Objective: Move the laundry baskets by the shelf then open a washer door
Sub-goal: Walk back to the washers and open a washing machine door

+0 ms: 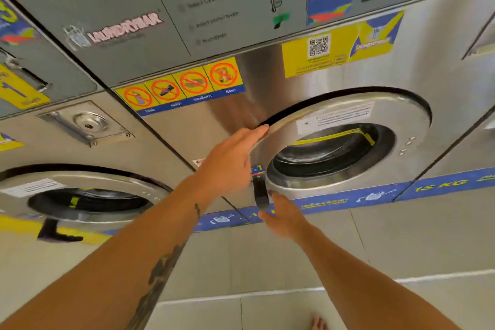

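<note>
A steel washer marked "Step 2" fills the middle of the view. Its round door [345,126] has a glass porthole [332,153] and a black handle [260,191] on its left side. A dark gap runs along the door's upper left rim. My left hand [230,161] lies flat with fingers together, fingertips on that upper left rim. My right hand [284,214] is open just below the handle, fingertips next to its lower end. No laundry baskets are in view.
A second washer [80,198] with a shut round door stands on the left, with a coin lock plate [88,122] above it. Warning stickers [182,86] run over the door. Pale floor tiles [267,311] lie below, and a bare foot [318,324] shows at the bottom edge.
</note>
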